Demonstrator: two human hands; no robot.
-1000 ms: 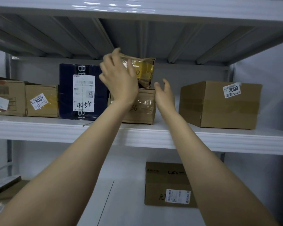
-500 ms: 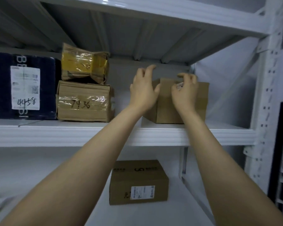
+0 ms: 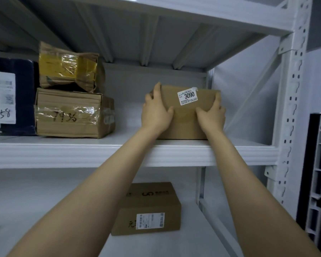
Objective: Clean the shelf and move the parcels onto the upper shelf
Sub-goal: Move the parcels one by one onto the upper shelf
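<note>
A brown cardboard parcel labelled 3090 (image 3: 185,115) stands on the upper white shelf (image 3: 100,153), toward its right end. My left hand (image 3: 156,112) grips its left side, thumb on the front face. My right hand (image 3: 212,115) grips its right side the same way. On the lower shelf (image 3: 44,201) a brown parcel with a white label (image 3: 148,208) sits below my arms. To the left on the upper shelf are a taped box marked 7936 (image 3: 72,114), a crumpled yellow-taped parcel (image 3: 69,69) stacked on it, and a dark blue box (image 3: 9,97).
The white perforated upright post (image 3: 293,108) of the rack stands just right of the held parcel. A dark panel with a white frame (image 3: 317,173) is at the far right. Another shelf board (image 3: 156,34) runs overhead. Bare shelf lies between the 7936 box and the held parcel.
My left hand left the yellow-taped parcel and both hands moved right to the 3090 parcel, now gripping its sides. The parcel has turned so its label faces me. The view shifted right.
</note>
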